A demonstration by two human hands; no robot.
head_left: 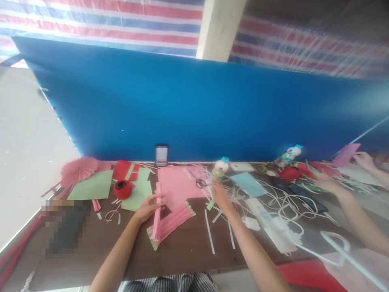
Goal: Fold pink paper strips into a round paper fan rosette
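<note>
My left hand (149, 207) is closed around a narrow folded strip of pink paper (157, 227), held upright near the table's front. Under and beside that strip lies a pleated pink paper piece (176, 221) with pale green ends. A flat pink sheet (173, 182) is spread behind it. My right hand (219, 196) reaches to the lower part of a glue bottle (221, 166) with a blue cap. Its fingertips are blurred and partly hidden, so I cannot tell whether they grip the bottle. Dark-handled scissors (201, 183) lie just left of that hand.
At left are a pink paper fan (79, 168), green sheets (91, 185) and a red ribbon roll (122, 189). A phone (161, 155) leans on the blue partition (170, 101). White cables and a power strip (270, 227) lie right; a co-worker's arms (349, 202) are beyond.
</note>
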